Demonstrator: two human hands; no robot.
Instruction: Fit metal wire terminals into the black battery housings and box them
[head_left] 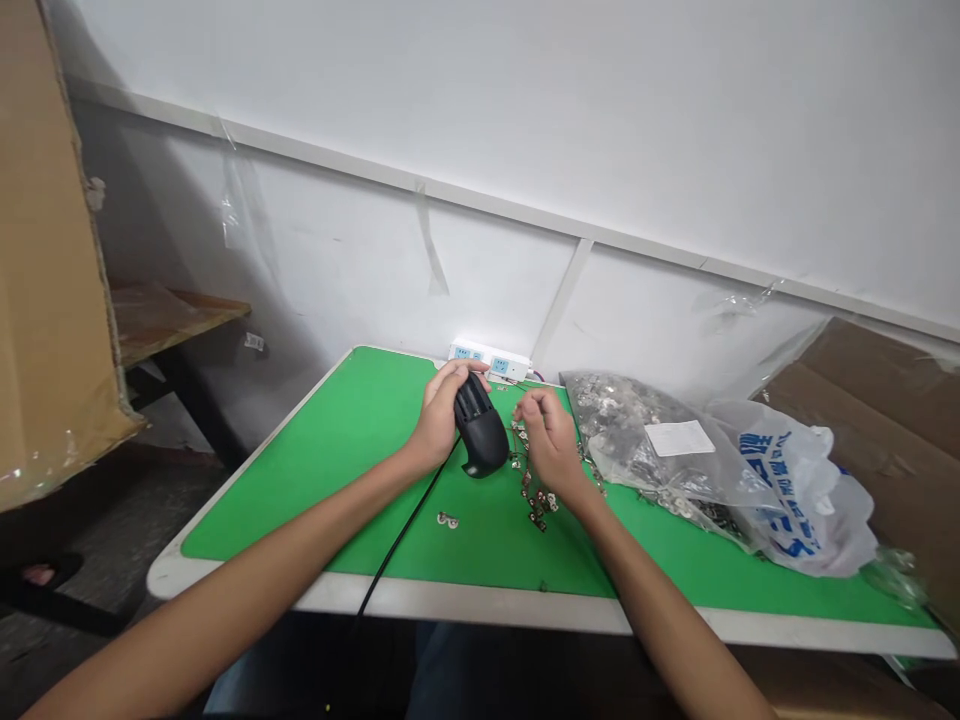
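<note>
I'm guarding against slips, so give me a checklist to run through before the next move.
1. Left hand gripping the curved black plastic device: ok.
2. Right hand apart from the device: ok, there is a visible gap.
3. Right hand holding something: cannot tell; its fingers are curled.
4. Thin black cable joined to the device: cannot tell; its upper end is hidden.
5. Small shiny metal pieces gathered together: not ok; they lie scattered near the right hand.
6. Clear plastic bag of metal parts resting on the green tabletop: ok.
</note>
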